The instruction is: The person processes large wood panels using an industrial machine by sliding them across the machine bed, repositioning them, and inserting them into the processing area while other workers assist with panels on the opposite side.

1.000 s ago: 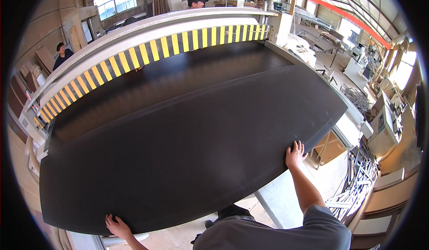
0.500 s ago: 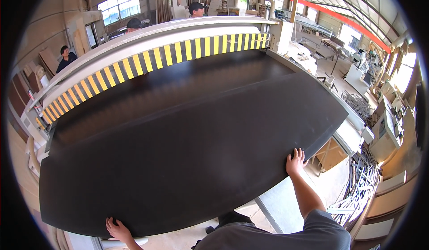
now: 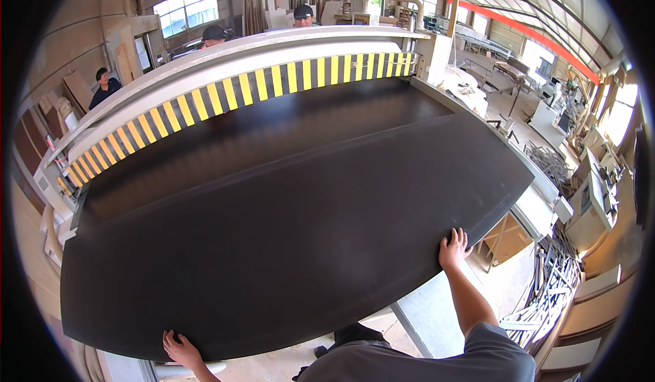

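A large, matte black board [image 3: 293, 245] fills the middle of the head view, in front of a long machine beam [image 3: 245, 82] with yellow and black stripes. My left hand [image 3: 179, 346] lies on the board near its lower left edge, fingers apart and slightly bent. My right hand [image 3: 455, 249] rests on it at the near right edge, fingers spread. Whether either thumb curls under the edge I cannot tell. Beyond the board, a dark, glossy surface [image 3: 245, 140] reaches under the striped beam.
Three people stand behind and left of the machine: one [image 3: 104, 92], another [image 3: 213, 37] and a third [image 3: 303, 17]. A pile of pale offcut strips [image 3: 546, 293] lies at the right, beside stacked panels [image 3: 593, 300] and grey equipment [image 3: 590, 198]. A pale post [image 3: 454, 13] rises at the back right.
The striped beam and background sit slightly lower in view than a second ago, and the middle person's head shows more above the beam. Both my hands stay on the board with little shift.
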Motion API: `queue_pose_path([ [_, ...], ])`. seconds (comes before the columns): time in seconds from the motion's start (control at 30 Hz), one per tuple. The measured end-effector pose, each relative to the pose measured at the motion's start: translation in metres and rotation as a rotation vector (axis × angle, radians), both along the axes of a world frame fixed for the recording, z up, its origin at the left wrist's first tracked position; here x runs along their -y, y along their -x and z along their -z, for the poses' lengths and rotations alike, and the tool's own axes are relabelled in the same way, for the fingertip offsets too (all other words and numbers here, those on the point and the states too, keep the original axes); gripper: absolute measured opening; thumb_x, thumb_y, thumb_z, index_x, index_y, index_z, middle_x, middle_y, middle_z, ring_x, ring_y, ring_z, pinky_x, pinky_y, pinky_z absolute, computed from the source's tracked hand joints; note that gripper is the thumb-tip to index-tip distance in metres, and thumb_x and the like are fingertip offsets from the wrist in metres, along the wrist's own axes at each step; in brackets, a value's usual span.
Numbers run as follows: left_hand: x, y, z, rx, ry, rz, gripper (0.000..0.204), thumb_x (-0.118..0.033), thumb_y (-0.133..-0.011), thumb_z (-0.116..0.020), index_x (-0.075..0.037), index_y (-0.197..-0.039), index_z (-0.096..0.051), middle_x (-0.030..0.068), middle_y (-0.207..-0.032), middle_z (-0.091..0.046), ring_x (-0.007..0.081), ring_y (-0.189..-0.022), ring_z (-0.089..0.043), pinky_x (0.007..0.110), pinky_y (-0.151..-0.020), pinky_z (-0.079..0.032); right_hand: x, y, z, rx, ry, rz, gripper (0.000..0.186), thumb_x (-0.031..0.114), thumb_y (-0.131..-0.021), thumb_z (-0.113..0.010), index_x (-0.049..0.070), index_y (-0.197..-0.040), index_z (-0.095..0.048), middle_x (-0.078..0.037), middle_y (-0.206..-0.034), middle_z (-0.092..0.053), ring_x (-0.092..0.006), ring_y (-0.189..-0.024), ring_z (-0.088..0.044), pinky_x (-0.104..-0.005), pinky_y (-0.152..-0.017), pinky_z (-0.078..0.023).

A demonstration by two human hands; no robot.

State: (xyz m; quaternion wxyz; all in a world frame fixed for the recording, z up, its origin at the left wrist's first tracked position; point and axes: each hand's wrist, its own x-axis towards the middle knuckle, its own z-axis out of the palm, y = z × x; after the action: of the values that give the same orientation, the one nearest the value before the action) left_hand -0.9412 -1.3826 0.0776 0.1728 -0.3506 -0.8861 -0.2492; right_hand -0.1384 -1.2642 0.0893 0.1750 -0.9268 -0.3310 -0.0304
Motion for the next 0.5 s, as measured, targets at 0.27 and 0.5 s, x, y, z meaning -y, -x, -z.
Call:
queue_pose_path([
  [0.27,0.000,0.006,-0.055,-0.024,0.003,0.001,0.028,-0.012,-0.092,-0.059,-0.003,-0.117,-0.066,0.0128,-0.134,-0.063,0.0341,-0.124,-0.056,0.046,-0.105,-0.044,-0.001,0.004,-0.043,0.016,-0.007,-0.007,0.056,0.035,-0.097,-0.054,0.015,-0.149,-0.049,-0.005,-0.163,-0.036,-0.0251,-0.154,-0.025,-0.0633,-0.122,-0.010],
  [0.5,-0.002,0.007,-0.065,-0.039,-0.001,0.004,0.027,-0.012,-0.092,-0.058,-0.003,-0.117,-0.067,0.0124,-0.133,-0.063,0.0331,-0.124,-0.057,0.046,-0.104,-0.045,-0.002,0.006,-0.051,0.006,-0.005,-0.003,0.056,0.034,-0.097,-0.054,0.015,-0.149,-0.049,-0.005,-0.163,-0.037,-0.0252,-0.154,-0.025,-0.0637,-0.122,-0.010],
])
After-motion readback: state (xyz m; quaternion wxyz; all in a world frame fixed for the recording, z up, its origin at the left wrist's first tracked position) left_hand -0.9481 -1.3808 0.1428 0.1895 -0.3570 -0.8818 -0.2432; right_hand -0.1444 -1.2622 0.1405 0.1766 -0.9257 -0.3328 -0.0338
